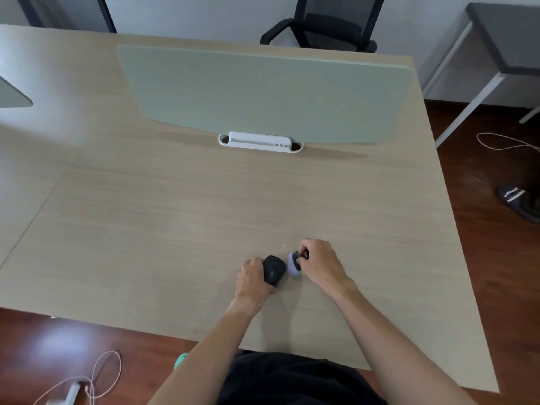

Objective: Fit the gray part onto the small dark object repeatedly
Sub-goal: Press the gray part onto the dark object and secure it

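A small dark object [273,269], shaped like a computer mouse, lies on the wooden table [175,214] near the front edge. My left hand [253,277] grips it from its left side. Just to its right my right hand [320,263] holds a pale gray rounded part [293,266] with a dark band, tilted and a small gap away from the dark object. My fingers cover the top of the gray part.
A pale green divider panel [263,92] stands across the table's far half on a white clip base [260,141]. A black office chair [327,24] is behind it. A slipper [518,201] and cables [508,141] lie on the floor to the right.
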{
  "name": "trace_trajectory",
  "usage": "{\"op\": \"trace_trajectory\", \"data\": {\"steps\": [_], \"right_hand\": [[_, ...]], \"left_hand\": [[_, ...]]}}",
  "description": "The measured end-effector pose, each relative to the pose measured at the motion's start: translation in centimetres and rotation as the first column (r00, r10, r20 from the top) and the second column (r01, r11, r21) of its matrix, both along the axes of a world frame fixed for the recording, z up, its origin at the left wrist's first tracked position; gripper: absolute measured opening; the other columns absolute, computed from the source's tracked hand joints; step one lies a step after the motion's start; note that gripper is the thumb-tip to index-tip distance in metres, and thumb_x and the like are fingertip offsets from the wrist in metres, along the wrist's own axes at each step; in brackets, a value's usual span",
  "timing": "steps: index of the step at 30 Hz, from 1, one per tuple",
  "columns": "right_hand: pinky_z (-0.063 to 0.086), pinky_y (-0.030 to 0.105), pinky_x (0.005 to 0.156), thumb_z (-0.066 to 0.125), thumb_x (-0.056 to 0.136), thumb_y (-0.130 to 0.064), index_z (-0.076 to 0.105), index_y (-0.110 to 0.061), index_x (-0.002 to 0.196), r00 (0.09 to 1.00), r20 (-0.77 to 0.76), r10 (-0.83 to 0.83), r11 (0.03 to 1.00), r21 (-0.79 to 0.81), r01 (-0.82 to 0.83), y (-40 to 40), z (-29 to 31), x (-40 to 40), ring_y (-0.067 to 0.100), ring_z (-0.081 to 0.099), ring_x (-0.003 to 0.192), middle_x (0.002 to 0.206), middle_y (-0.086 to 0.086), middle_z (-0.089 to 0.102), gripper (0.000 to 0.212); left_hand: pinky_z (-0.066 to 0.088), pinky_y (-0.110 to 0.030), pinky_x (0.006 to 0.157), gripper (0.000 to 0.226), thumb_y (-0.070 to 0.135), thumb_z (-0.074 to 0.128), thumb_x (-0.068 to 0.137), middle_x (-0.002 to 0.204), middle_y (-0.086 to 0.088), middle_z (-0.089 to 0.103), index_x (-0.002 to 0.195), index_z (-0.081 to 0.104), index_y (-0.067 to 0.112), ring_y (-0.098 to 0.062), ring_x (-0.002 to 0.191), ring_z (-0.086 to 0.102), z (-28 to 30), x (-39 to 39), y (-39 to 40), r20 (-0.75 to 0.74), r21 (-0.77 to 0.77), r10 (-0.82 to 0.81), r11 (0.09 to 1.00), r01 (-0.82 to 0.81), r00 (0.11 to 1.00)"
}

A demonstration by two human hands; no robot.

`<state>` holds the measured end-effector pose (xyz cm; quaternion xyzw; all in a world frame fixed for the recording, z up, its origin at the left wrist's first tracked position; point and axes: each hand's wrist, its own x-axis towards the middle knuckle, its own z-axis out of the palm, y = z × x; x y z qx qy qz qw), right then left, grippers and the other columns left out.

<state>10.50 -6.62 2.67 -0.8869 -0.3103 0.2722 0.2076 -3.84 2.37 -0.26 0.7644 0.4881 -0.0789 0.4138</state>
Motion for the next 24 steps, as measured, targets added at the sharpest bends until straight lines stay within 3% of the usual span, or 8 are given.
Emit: {"op": "trace_trajectory", "data": {"steps": [4, 7, 10, 15, 19, 22, 24], "right_hand": [[0.047, 0.036, 0.062, 0.058, 0.083, -0.004, 0.062, -0.010, 0.088, 1.000, -0.008, 0.012, 0.993, 0.117, -0.011, 1.0, 0.1, -0.6, 0.025, 0.056, 0.074, 0.083, 0.004, 0.061, 0.009], [0.053, 0.039, 0.065, 0.057, 0.081, -0.001, 0.061, -0.011, 0.085, 0.994, -0.017, 0.108, 0.993, 0.042, -0.108, 0.7, -0.1, -1.1, 0.029, 0.061, 0.077, 0.086, 0.006, 0.064, 0.012], [0.050, 0.036, 0.062, 0.051, 0.077, 0.003, 0.065, -0.011, 0.085, 0.987, 0.016, 0.160, 0.986, -0.055, -0.159, 0.5, 0.4, -0.3, 0.032, 0.063, 0.080, 0.089, 0.008, 0.065, 0.021], [0.050, 0.038, 0.062, 0.052, 0.079, 0.000, 0.060, -0.013, 0.083, 0.996, 0.033, 0.088, 0.995, 0.053, -0.090, 1.1, 0.0, -0.5, 0.028, 0.060, 0.077, 0.087, 0.005, 0.062, 0.016], [0.047, 0.033, 0.061, 0.049, 0.074, 0.002, 0.062, -0.009, 0.083, 0.988, -0.018, 0.151, 0.988, -0.008, -0.152, 1.9, 0.1, -1.1, 0.032, 0.060, 0.079, 0.088, 0.009, 0.063, 0.019], [0.052, 0.033, 0.067, 0.054, 0.077, -0.003, 0.066, -0.009, 0.086, 0.994, -0.066, 0.082, 0.993, 0.090, -0.076, 3.3, 0.2, -0.8, 0.026, 0.061, 0.080, 0.088, 0.008, 0.067, 0.016], [0.047, 0.031, 0.065, 0.060, 0.082, -0.007, 0.065, -0.005, 0.085, 0.992, -0.124, 0.017, 0.989, 0.150, 0.002, 3.9, -0.2, -0.9, 0.026, 0.059, 0.077, 0.084, 0.011, 0.068, 0.007]], "left_hand": [[0.052, -0.039, 0.067, 0.050, 0.007, 0.084, 0.053, 0.100, -0.008, 0.056, 0.096, 0.058, 0.006, -0.027, 0.087, 0.056, 0.1, 0.0, -0.1, -0.005, -0.005, 0.004, 1.000, -0.004, 1.000], [0.046, -0.034, 0.062, 0.048, 0.007, 0.083, 0.055, 0.100, -0.008, 0.057, 0.095, 0.057, 0.006, -0.026, 0.084, 0.055, 0.1, 0.0, -0.1, -0.009, 0.002, -0.008, 1.000, 0.008, 1.000], [0.051, -0.038, 0.065, 0.050, 0.007, 0.084, 0.054, 0.101, -0.009, 0.057, 0.096, 0.057, 0.005, -0.029, 0.087, 0.058, 0.1, 0.0, -0.1, -0.005, -0.001, 0.004, 1.000, -0.004, 1.000], [0.050, -0.038, 0.064, 0.047, 0.008, 0.083, 0.054, 0.098, -0.008, 0.056, 0.093, 0.055, 0.006, -0.029, 0.086, 0.058, 0.2, -0.1, -0.2, -0.012, -0.001, 0.005, 1.000, -0.005, 1.000], [0.053, -0.040, 0.066, 0.048, 0.008, 0.083, 0.052, 0.096, -0.007, 0.057, 0.092, 0.056, 0.007, -0.029, 0.084, 0.059, 0.3, 0.0, -0.2, -0.005, -0.005, 0.005, 1.000, -0.005, 1.000], [0.056, -0.041, 0.073, 0.054, 0.005, 0.082, 0.053, 0.101, -0.006, 0.059, 0.102, 0.060, 0.010, -0.027, 0.090, 0.060, 0.3, 0.1, -0.2, 0.001, -0.002, -0.010, 1.000, 0.010, 1.000], [0.056, -0.038, 0.077, 0.066, 0.005, 0.082, 0.052, 0.105, -0.004, 0.061, 0.113, 0.061, 0.016, -0.025, 0.096, 0.060, 0.3, 0.2, -0.1, 0.015, -0.004, -0.031, 0.999, 0.031, 0.999]]}}
